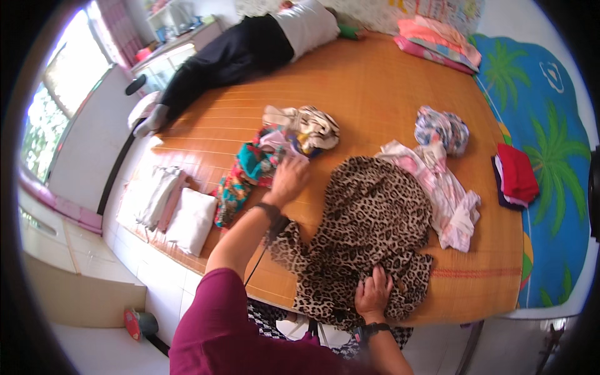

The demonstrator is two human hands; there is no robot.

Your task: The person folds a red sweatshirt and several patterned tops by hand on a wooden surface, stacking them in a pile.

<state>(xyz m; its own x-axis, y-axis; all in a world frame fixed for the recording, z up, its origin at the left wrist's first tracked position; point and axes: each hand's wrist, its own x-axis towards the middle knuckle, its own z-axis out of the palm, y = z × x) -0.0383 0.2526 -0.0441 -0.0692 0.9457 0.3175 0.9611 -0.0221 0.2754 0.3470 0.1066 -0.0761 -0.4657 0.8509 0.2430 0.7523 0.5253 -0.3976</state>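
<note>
A leopard-print garment (375,211) lies spread on the woven mat (365,93) in front of me. My right hand (373,293) rests on its lower part, fingers slightly bent; whether it grips the fabric is unclear. My left hand (289,178) reaches forward to the lower edge of a heap of clothes, by a pale piece of fabric (281,144); its fingertips are blurred. A teal and red floral garment (234,187) trails to the left of that hand. Behind it lies a cream garment with dark stripes (311,124).
Pale pink clothing (440,187) and a bunched floral cloth (440,130) lie right of the leopard print. Folded clothes (516,176) sit at the right edge, folded white ones (192,220) at left. A person (243,47) lies across the far side, near stacked bedding (438,40).
</note>
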